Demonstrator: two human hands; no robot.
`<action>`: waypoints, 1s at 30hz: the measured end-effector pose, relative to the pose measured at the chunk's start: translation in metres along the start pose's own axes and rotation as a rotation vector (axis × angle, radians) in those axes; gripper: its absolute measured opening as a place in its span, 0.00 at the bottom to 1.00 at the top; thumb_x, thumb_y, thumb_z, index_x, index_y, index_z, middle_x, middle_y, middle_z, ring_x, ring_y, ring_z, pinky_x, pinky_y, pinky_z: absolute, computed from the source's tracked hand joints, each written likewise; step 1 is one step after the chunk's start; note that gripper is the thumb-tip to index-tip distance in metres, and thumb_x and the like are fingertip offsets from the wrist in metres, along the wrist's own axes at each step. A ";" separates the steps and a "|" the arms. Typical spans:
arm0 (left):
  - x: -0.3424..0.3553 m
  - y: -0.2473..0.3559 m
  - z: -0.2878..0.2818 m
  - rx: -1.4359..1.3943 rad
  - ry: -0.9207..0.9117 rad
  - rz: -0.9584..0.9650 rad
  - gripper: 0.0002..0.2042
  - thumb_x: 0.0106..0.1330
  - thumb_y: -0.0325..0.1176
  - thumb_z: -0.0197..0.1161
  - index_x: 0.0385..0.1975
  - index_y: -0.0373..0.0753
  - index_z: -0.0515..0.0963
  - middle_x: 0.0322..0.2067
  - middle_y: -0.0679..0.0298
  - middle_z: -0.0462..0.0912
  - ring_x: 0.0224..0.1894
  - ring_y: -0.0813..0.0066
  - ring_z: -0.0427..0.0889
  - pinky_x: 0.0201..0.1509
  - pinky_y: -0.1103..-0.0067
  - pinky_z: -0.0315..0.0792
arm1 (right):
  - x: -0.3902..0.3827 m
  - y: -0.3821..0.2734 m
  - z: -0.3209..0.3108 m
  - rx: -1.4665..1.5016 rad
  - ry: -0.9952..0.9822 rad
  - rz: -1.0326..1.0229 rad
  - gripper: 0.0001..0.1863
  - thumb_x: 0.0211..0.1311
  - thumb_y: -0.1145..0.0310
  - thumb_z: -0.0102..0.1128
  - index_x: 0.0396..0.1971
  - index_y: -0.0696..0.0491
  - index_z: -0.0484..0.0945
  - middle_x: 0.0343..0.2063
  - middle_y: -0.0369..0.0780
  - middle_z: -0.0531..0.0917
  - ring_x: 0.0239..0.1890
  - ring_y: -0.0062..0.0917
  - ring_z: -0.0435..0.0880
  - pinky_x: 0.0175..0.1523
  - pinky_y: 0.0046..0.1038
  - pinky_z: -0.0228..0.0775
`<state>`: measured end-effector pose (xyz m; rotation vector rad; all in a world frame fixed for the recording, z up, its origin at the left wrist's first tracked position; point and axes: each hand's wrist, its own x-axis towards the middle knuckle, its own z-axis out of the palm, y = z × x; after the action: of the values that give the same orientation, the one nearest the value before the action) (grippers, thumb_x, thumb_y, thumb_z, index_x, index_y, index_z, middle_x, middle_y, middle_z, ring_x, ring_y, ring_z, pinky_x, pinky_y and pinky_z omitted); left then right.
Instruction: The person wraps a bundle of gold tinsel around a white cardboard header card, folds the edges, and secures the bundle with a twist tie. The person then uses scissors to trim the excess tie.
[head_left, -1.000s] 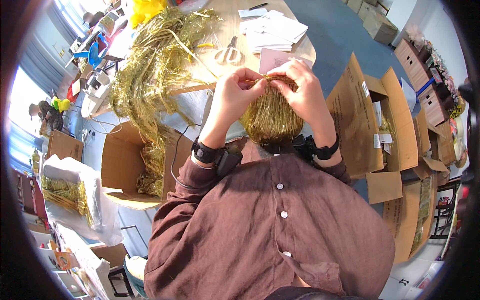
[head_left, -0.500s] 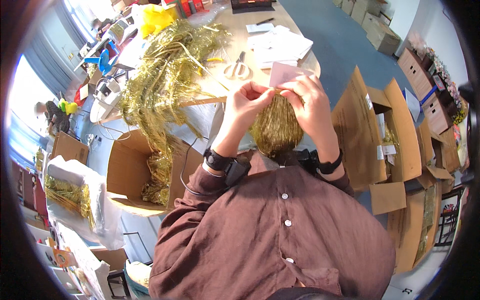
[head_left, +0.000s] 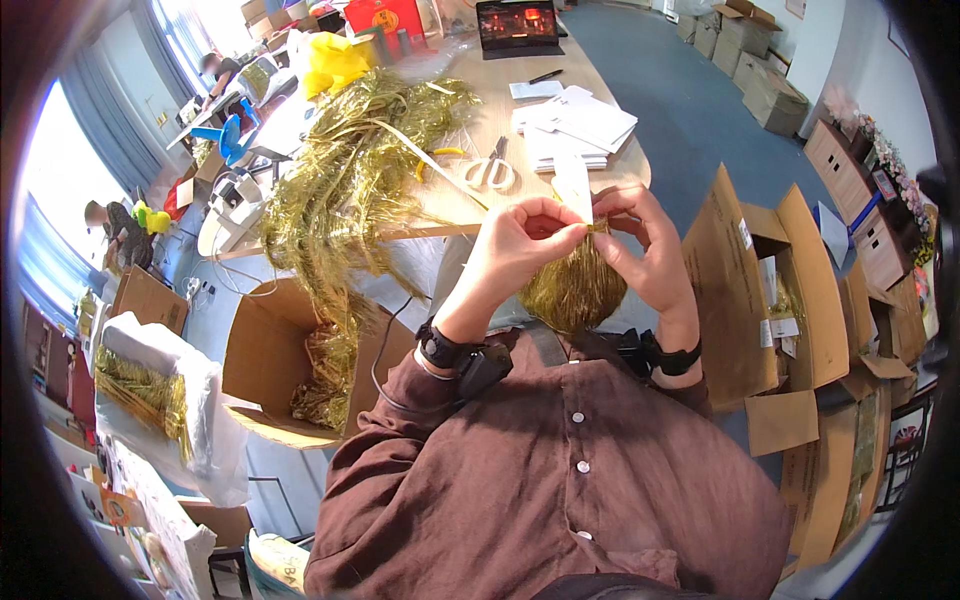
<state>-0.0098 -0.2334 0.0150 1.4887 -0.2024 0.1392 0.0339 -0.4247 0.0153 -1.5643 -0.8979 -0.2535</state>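
A bundle of gold tinsel (head_left: pixel 574 292) hangs in front of my chest, its strands fanning downward from a gathered top. My left hand (head_left: pixel 525 245) pinches that top between thumb and fingers. On the other side, the fingers of my right hand (head_left: pixel 648 245) are closed on the same spot, close to my left fingertips. A white card (head_left: pixel 573 190) stands up from the gathered top, seen at a slant. How it is joined to the tinsel is hidden by the fingers.
Loose gold tinsel (head_left: pixel 345 165) drapes over the table (head_left: pixel 480 100) edge toward a cardboard box (head_left: pixel 270 350). White-handled scissors (head_left: pixel 490 174), white cards (head_left: pixel 580 122) and a laptop (head_left: pixel 517 28) lie on the table. Open cartons (head_left: pixel 735 290) stand at right. Two people (head_left: pixel 118 228) are at far left.
The card has turned from showing its pinkish face to a narrower, more upright slant. Both hands have shifted slightly right and down in view, still closed at the tinsel's top.
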 end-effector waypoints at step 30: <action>0.016 0.007 -0.008 0.339 -0.050 0.226 0.06 0.62 0.28 0.70 0.36 0.35 0.85 0.30 0.70 0.82 0.35 0.84 0.77 0.42 0.84 0.71 | 0.002 0.015 -0.010 0.295 0.044 0.089 0.16 0.54 0.78 0.57 0.44 0.56 0.72 0.42 0.37 0.80 0.47 0.19 0.79 0.55 0.26 0.73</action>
<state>0.0044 -0.2255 0.0243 1.8045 -0.4036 0.3312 0.0488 -0.4321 0.0076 -1.3160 -0.7905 -0.0870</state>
